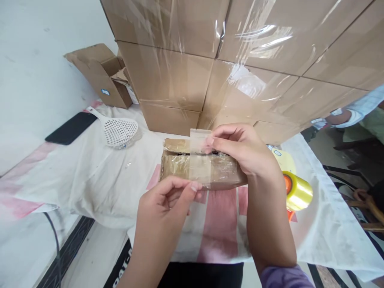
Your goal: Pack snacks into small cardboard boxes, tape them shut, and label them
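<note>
A small, long cardboard box with crinkled clear tape on it lies in front of me, a dark gap showing between its top flaps. A strip of clear tape runs across that gap from the far side to the near edge. My right hand reaches over the box and pinches the strip near its far end. At the near edge, my left hand has thumb and forefinger pressed together at the strip's lower end; its other fingers are curled. A yellow tape roll with an orange core rests beside my right forearm.
Stacked cartons in clear film rise behind the box. To the left lie a white slotted scoop, a black phone-like slab and an open carton. A pale cloth covers the table. Another person's sleeve shows at right.
</note>
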A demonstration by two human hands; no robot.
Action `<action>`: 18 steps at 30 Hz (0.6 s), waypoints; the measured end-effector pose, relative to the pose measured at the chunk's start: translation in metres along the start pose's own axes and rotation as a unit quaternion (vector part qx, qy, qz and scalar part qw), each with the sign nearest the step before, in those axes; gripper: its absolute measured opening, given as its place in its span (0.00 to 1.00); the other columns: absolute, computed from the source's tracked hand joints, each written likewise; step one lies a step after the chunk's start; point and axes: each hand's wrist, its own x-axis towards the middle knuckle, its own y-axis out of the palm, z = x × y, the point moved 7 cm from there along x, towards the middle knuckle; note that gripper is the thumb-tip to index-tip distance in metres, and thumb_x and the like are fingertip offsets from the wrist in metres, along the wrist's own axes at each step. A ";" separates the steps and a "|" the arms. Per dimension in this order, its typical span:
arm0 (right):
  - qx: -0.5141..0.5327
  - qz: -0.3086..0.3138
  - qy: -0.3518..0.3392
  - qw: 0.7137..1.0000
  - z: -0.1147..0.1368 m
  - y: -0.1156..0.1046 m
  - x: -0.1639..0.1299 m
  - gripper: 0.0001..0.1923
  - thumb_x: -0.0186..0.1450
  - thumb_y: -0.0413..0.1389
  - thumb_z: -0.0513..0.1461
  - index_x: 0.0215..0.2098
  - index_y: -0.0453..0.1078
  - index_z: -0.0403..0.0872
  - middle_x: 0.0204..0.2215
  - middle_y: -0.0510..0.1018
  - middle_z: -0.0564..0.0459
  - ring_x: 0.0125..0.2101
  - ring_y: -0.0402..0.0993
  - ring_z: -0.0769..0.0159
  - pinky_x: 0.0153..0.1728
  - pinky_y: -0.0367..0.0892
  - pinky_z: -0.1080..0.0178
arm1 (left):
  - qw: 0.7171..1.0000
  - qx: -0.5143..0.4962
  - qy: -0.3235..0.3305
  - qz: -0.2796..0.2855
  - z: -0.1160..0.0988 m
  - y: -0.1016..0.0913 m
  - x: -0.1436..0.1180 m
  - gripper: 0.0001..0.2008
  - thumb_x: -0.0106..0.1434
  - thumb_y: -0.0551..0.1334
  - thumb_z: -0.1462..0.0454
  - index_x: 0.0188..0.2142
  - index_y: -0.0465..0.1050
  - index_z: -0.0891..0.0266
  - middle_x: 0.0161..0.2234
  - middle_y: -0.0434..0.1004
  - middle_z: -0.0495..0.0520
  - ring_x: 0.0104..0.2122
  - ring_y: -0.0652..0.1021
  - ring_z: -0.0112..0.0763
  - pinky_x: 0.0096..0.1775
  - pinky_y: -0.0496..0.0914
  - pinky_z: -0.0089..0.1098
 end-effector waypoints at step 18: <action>-0.034 0.005 -0.061 0.998 0.010 0.009 -0.006 0.15 0.61 0.68 0.45 0.43 0.76 0.46 0.31 0.79 0.53 0.32 0.75 0.66 0.31 0.68 0.63 | 0.998 -0.021 -0.048 0.027 0.020 -0.001 0.007 0.12 0.58 0.71 0.56 0.31 0.76 0.63 0.29 0.83 0.54 0.24 0.79 0.28 0.21 0.63 0.24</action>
